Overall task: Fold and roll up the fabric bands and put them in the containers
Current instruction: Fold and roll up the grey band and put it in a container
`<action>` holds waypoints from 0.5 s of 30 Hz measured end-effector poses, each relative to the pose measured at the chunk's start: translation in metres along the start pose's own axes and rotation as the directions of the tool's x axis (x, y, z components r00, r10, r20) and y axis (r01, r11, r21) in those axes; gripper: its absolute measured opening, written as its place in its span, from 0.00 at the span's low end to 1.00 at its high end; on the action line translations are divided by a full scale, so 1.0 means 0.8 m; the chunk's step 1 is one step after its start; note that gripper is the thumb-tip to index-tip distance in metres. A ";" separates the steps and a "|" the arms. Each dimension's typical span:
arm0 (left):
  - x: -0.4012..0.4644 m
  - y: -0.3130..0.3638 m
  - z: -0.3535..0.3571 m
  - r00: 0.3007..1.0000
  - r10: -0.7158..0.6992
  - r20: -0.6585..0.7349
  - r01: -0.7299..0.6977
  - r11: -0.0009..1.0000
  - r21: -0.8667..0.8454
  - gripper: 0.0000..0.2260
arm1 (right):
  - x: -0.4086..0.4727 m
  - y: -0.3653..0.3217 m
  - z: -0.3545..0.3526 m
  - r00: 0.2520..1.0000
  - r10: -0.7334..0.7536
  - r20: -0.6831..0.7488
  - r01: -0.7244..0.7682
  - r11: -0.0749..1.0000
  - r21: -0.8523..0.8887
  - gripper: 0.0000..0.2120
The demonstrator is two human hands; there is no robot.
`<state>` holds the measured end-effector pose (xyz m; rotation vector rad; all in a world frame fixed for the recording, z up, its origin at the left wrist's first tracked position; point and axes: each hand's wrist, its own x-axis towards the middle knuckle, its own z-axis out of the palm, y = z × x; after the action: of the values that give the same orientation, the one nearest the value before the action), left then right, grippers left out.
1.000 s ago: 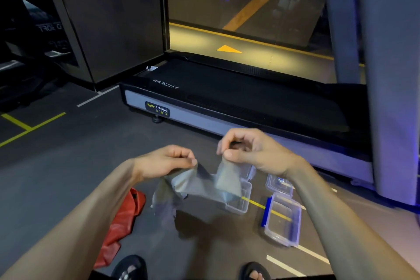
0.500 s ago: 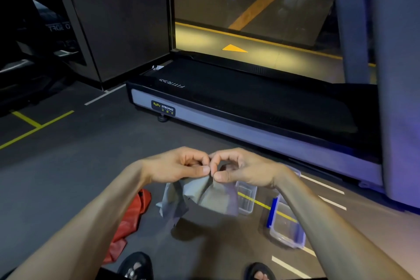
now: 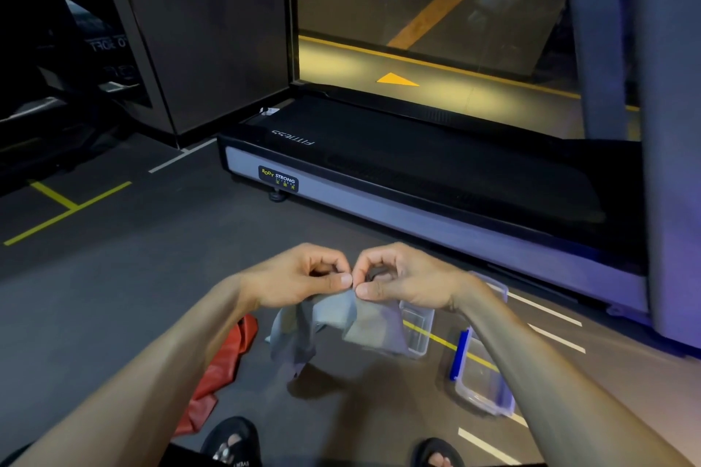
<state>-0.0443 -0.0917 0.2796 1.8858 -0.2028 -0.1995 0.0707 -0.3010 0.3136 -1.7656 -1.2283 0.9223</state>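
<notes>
Dark floor (image 3: 113, 299) carries a red band (image 3: 223, 364), two clear containers (image 3: 417, 330) (image 3: 481, 387) and a treadmill (image 3: 436, 178)

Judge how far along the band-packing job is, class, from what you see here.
Done: nothing packed that shows; the clear containers on the floor look empty. In hand: left hand and right hand pinch the grey band mid-fold. Left: rolling it, then the red band lying on the floor.

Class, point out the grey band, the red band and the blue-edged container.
grey band (image 3: 373, 328): head view, hanging folded cloth.
red band (image 3: 223, 364): head view, crumpled middle on floor.
blue-edged container (image 3: 483, 396): head view, clear near wall.
</notes>
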 end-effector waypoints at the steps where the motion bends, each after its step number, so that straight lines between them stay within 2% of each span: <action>1: -0.001 -0.002 0.000 1.000 -0.016 -0.001 0.016 1.000 -0.006 0.10 | -0.001 -0.006 -0.001 1.000 0.008 -0.021 -0.008 0.999 -0.031 0.02; 3: -0.004 -0.009 -0.003 0.996 -0.088 0.016 0.089 0.995 -0.041 0.08 | -0.001 -0.019 -0.006 0.999 0.016 -0.046 -0.026 0.977 -0.213 0.02; 6: -0.008 -0.024 -0.007 0.980 -0.184 0.074 0.188 0.981 -0.049 0.05 | -0.003 -0.040 -0.013 0.999 -0.030 -0.042 0.001 0.825 -0.566 0.05; 7: -0.009 -0.028 -0.007 0.979 -0.191 0.075 0.192 0.981 -0.017 0.03 | -0.004 -0.046 -0.015 0.998 -0.041 -0.037 0.010 0.793 -0.610 0.05; 10: -0.006 -0.036 -0.002 0.983 -0.181 0.039 0.177 0.980 0.090 0.07 | -0.004 -0.055 -0.017 0.998 -0.046 -0.049 0.003 0.754 -0.657 0.07; 15: 0.002 -0.040 0.010 0.982 -0.109 -0.157 0.116 0.992 0.039 0.09 | -0.006 -0.059 -0.024 0.995 -0.057 -0.082 -0.010 0.756 -0.655 0.06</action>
<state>-0.0436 -0.0892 0.2468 1.9527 0.0052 -0.1251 0.0681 -0.2983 0.3645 -2.2916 -1.6338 0.3802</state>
